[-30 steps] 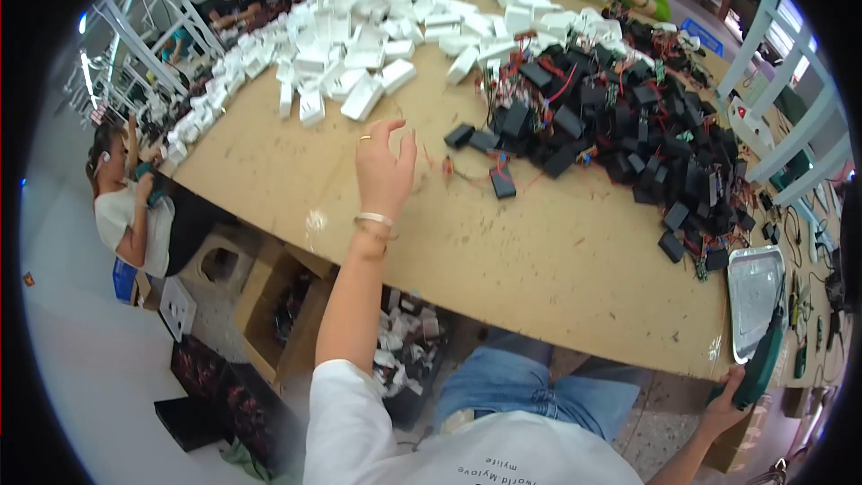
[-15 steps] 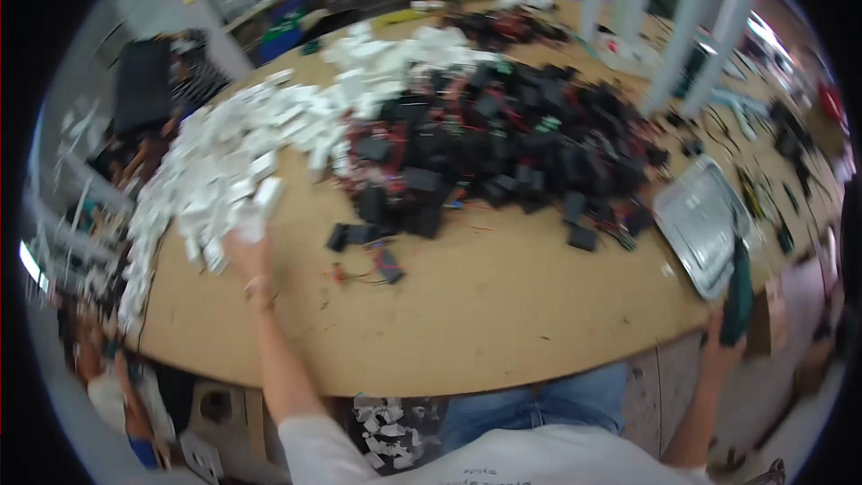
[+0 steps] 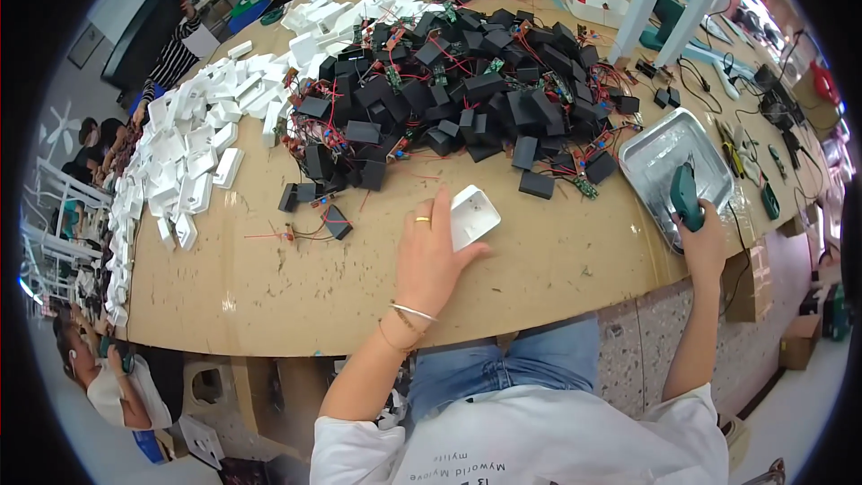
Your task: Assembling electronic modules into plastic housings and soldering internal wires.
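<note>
My left hand [image 3: 429, 247] rests over the bare middle of the table, gripping an open white plastic case [image 3: 476, 217] between thumb and fingers. The case's hollow side faces up. At the right, my right hand [image 3: 703, 241] is wrapped round a green electric screwdriver [image 3: 685, 198]. Its front end points into a shallow metal tray [image 3: 634, 154]; the tip is too small to make out. Left of my left hand lies a black box with red wires [image 3: 337, 223], apart from the main heap.
A heap of white cases [image 3: 193, 148] covers the left side. Black boxes with wires and circuit boards [image 3: 449, 81] are piled across the middle. Pliers [image 3: 732, 157] and cables lie beyond the tray. White posts [image 3: 642, 4] stand at the far right. Other people sit around.
My left hand has moved right from the white heap to the middle, bringing a white case. My right hand has raised the screwdriver from the table's edge to over the tray.
</note>
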A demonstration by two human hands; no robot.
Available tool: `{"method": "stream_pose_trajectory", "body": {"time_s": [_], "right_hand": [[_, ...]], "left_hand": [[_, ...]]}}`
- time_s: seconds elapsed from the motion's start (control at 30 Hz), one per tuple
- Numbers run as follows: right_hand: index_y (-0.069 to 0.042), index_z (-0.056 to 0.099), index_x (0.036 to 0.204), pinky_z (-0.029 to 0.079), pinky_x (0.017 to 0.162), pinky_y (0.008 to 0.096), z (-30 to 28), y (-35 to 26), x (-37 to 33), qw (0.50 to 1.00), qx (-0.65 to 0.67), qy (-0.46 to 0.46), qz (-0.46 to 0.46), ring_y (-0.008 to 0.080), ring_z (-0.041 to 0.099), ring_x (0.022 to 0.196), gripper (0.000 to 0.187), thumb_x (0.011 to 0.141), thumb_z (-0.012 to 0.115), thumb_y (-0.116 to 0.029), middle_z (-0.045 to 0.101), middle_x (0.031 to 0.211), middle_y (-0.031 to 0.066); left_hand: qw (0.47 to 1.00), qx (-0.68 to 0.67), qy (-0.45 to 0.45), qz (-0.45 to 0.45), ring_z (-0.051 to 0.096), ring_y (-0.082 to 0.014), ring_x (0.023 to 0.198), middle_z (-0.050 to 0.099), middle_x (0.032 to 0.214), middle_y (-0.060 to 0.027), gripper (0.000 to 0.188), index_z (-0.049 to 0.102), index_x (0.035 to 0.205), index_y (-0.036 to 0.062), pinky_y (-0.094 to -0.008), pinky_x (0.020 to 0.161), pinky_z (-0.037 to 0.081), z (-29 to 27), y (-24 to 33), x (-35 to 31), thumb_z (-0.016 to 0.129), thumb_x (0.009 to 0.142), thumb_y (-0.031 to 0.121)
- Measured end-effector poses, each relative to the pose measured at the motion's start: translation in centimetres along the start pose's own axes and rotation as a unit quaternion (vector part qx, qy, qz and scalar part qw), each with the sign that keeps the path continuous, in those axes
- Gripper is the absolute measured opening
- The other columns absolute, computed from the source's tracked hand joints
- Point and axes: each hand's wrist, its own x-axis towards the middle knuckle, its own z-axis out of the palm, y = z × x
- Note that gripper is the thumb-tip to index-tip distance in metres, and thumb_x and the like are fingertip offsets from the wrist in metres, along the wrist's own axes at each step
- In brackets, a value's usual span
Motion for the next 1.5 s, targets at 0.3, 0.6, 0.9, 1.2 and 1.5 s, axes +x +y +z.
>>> {"method": "stream_pose_trajectory", "body": {"time_s": [0.3, 0.6, 0.9, 1.2, 1.5], "right_hand": [[-0.012, 0.053, 0.127, 0.046, 0.088, 0.0418, -0.5, 0.0, -0.6, 0.993, -0.089, -0.053, -0.056, 0.0368, 0.056, 0.108, 0.055, 0.074, 0.067, -0.015, 0.058, 0.121, 0.0131], [-0.011, 0.052, 0.128, 0.045, 0.089, 0.0427, 0.7, 1.2, -0.4, 0.998, -0.001, -0.033, -0.059, 0.0373, 0.056, 0.108, 0.055, 0.075, 0.067, -0.014, 0.058, 0.12, 0.0145], [-0.001, 0.051, 0.127, 0.04, 0.097, 0.0426, -2.2, 2.4, -0.4, 0.977, -0.005, -0.062, -0.204, 0.0389, 0.05, 0.115, 0.052, 0.076, 0.063, -0.004, 0.052, 0.127, 0.0193], [0.001, 0.057, 0.117, 0.043, 0.092, 0.033, -4.4, -14.6, -8.7, 0.837, 0.357, -0.15, -0.386, 0.0243, 0.058, 0.102, 0.044, 0.074, 0.066, -0.002, 0.061, 0.107, 0.0134], [0.002, 0.061, 0.117, 0.047, 0.089, 0.0307, -1.1, -24.2, -11.5, 0.687, 0.517, -0.407, -0.308, 0.0159, 0.06, 0.099, 0.04, 0.086, 0.069, -0.021, 0.063, 0.108, 0.0079]], "left_hand": [[0.989, 0.068, 0.1, 0.082, 0.055, -0.0351, 0.099, 0.059, 0.113, -0.0157, 0.061, 0.052, 0.126, 0.0027, -0.0452, 0.088, 0.042, -1.1, -0.3, -0.4, 0.073, 0.076, 0.032], [0.847, 0.151, 0.059, -0.506, 0.063, -0.0405, 0.093, 0.066, 0.1, -0.024, 0.05, 0.063, 0.101, -0.0034, -0.0465, 0.079, 0.05, -7.6, -13.1, -0.8, 0.064, 0.083, 0.044], [0.887, 0.083, 0.158, -0.426, 0.065, -0.0387, 0.088, 0.067, 0.091, -0.0237, 0.047, 0.064, 0.092, -0.0043, -0.0436, 0.079, 0.051, -7.3, -21.2, 0.2, 0.066, 0.081, 0.042], [0.711, -0.644, 0.249, -0.132, 0.044, -0.0082, 0.062, 0.05, 0.074, 0.0003, 0.018, 0.052, 0.102, 0.0037, -0.0218, 0.056, 0.037, -10.6, -7.6, -2.4, 0.048, 0.099, 0.02], [0.841, -0.536, -0.038, -0.065, 0.047, -0.0065, 0.063, 0.049, 0.072, 0.001, 0.014, 0.052, 0.098, 0.0028, -0.0237, 0.056, 0.04, -6.1, 1.8, -3.5, 0.05, 0.098, 0.016]]}}
